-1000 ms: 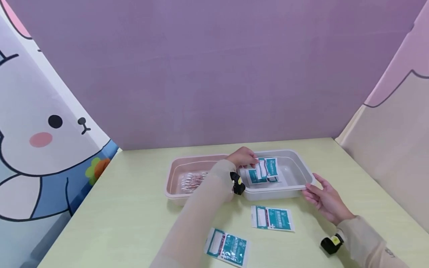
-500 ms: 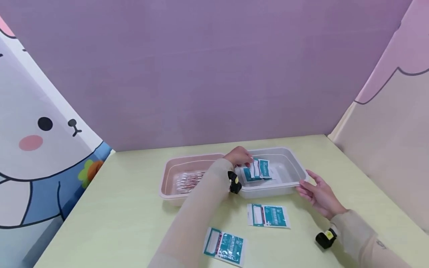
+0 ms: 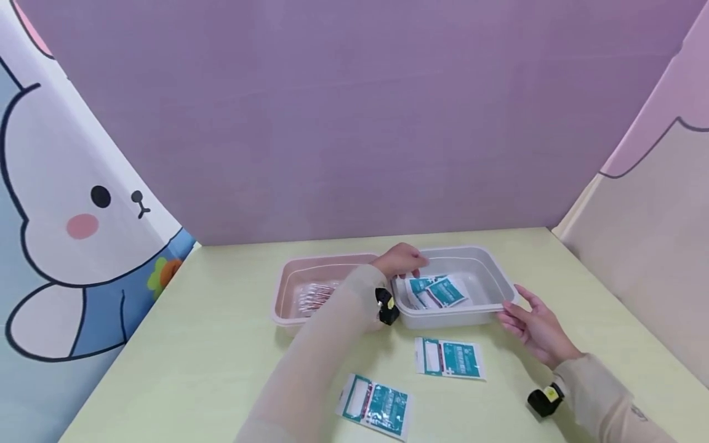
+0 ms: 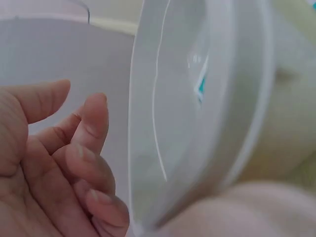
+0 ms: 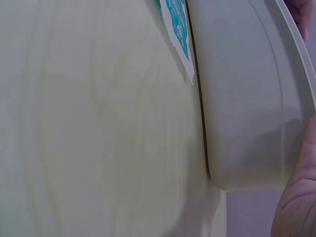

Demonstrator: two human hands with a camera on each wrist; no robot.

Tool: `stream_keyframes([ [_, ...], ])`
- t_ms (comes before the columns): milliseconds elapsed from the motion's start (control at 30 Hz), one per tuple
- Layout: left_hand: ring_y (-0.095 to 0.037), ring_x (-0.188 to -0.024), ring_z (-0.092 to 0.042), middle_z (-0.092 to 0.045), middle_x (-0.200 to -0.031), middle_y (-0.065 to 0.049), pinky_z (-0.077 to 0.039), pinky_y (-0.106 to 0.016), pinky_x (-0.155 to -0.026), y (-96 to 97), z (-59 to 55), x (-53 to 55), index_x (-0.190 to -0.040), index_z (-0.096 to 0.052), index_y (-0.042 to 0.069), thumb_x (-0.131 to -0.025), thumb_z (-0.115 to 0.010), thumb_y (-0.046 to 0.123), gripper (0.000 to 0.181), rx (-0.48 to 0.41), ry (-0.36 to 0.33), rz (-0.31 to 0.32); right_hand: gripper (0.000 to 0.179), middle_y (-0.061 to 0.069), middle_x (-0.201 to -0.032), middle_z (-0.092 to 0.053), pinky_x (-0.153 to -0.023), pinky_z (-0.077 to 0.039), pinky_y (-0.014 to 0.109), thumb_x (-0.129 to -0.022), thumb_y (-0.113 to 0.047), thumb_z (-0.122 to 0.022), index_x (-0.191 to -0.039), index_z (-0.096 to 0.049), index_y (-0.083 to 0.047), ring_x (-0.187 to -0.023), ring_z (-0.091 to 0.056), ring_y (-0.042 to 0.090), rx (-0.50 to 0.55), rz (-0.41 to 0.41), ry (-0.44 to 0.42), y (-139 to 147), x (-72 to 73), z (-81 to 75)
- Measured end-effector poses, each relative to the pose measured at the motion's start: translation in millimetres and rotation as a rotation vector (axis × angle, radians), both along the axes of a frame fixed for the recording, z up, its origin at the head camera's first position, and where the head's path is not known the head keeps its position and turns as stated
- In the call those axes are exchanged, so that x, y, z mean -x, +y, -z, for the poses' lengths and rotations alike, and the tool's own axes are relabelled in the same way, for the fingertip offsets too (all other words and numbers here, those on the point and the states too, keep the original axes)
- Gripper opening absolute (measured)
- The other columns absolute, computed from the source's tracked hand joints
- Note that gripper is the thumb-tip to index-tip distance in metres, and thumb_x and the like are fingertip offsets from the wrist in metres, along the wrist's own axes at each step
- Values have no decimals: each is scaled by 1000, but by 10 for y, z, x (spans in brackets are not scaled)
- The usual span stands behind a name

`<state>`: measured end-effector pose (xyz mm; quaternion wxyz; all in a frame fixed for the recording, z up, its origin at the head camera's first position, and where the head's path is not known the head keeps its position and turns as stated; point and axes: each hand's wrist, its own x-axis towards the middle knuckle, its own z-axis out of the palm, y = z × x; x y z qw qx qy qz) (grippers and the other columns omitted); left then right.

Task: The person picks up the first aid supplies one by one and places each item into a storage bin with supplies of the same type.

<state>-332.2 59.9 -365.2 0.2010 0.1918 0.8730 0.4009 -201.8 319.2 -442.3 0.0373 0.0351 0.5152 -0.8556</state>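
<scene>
My left hand (image 3: 400, 261) is over the left side of the light grey plastic bin (image 3: 487, 280), fingers loosely bent, holding nothing; the left wrist view shows its thumb and fingers (image 4: 94, 123) apart beside the bin wall. Inside the bin, overlapping teal-and-white flat packets (image 3: 443, 292) lie toward the left. My right hand (image 3: 540, 329) grips the bin's near right corner, thumb on the rim. In the right wrist view, part of that hand (image 5: 298, 192) shows against the bin's outer wall (image 5: 247, 108).
Left of the grey bin stands a pink bin (image 3: 284, 289) holding clear-wrapped thin sticks (image 3: 316, 298), partly hidden by my left forearm. Two more teal-and-white packets lie on the table in front: one packet (image 3: 451, 358) near the grey bin, another packet (image 3: 375, 406) closer. A purple panel (image 3: 360, 123) rises behind.
The packet my left hand was pinching is let go and now lies tilted on the others in the grey bin. My right hand keeps its grip on the corner.
</scene>
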Motion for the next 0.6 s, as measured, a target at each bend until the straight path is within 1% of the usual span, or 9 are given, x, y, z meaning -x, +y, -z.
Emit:
stream_keyframes([
  [67,-16,-57,-43,-63,-75,-4,-40,-28,-56,12,-29,-54,-101,-70,7,-98,-56,25,24,24,43,52,50,8,-83,-70,-71,-56,23,-97,-3,-53,-134,-25,-24,-73,-70,13,10,-2,-3,9,8,2],
  [100,-15,-56,-43,-62,-74,-4,-40,-28,-54,16,-41,-80,-102,-70,7,-98,-56,25,24,36,61,68,47,8,-83,-70,-71,-56,23,-97,-2,-52,-130,-28,-25,-73,-70,13,13,-4,-2,12,14,5],
  [167,-15,-56,-45,-62,-73,-3,-44,-28,-55,23,-59,-126,-105,-71,7,-97,-57,26,25,63,89,86,42,8,-83,-70,-71,-56,23,-97,-2,-52,-124,-31,-26,-74,-70,13,13,-10,1,10,29,13],
  [233,-16,-57,-47,-63,-75,-5,-47,-29,-57,29,-74,-165,-103,-71,7,-97,-58,27,25,89,107,99,41,8,-83,-70,-71,-56,23,-97,-1,-52,-123,-32,-26,-73,-70,13,10,-15,2,6,44,13],
  [333,-16,-58,-49,-65,-80,-8,-48,-29,-57,62,-86,-219,-100,-72,9,-96,-59,29,24,115,129,131,50,7,-83,-70,-70,-56,22,-97,-2,-53,-133,-25,-23,-73,-70,12,-11,-20,4,20,65,6],
  [400,-16,-56,-48,-66,-80,-9,-47,-27,-54,96,-94,-269,-96,-72,10,-95,-60,30,24,129,153,163,58,6,-84,-70,-71,-56,22,-97,-3,-54,-140,-19,-20,-74,-70,12,-35,-22,2,43,69,-3],
  [433,-16,-55,-49,-67,-80,-8,-46,-26,-53,118,-92,-300,-96,-72,10,-95,-61,31,24,133,160,176,61,6,-85,-70,-71,-56,22,-97,-4,-55,-142,-17,-19,-75,-70,12,-49,-21,-2,57,67,-7],
  [500,-16,-56,-51,-66,-78,-5,-47,-26,-53,169,-89,-380,-96,-72,11,-94,-62,31,23,145,178,209,58,6,-87,-69,-73,-56,22,-96,-5,-56,-140,-20,-20,-76,-70,12,-68,-20,-10,91,59,-9],
  [600,-14,-59,-55,-65,-76,3,-50,-26,-55,261,-74,-516,-98,-72,12,-93,-63,32,23,165,202,272,45,6,-88,-68,-74,-55,23,-96,-5,-57,-128,-31,-24,-77,-70,12,-78,-19,-16,142,37,-9],
])
